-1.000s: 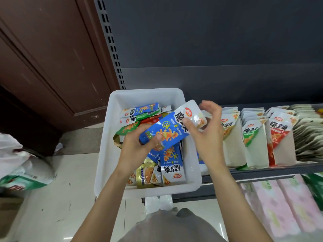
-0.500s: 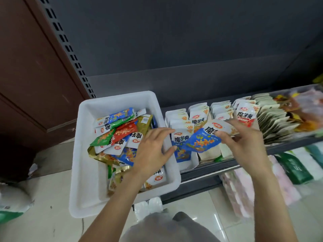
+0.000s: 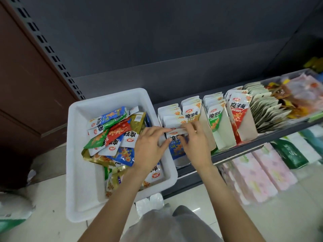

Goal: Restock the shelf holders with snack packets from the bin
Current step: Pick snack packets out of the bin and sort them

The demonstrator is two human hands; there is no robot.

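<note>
Pinching a blue-and-white foil snack packet (image 3: 176,143) at its top edge, my left hand (image 3: 150,147) and right hand (image 3: 196,144) both clamp on it at the front of the leftmost white cardboard shelf holder (image 3: 181,159). Just left sits the white plastic bin (image 3: 82,173), heaped with mixed packets, on the grey metal shelf (image 3: 244,149).

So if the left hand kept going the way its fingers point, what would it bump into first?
Most likely the blue packet that both hands are setting into the leftmost holder. The left hand points right, its fingertips already at the packet's top edge, with the right hand just beyond. Depth is hard to judge here.
</note>
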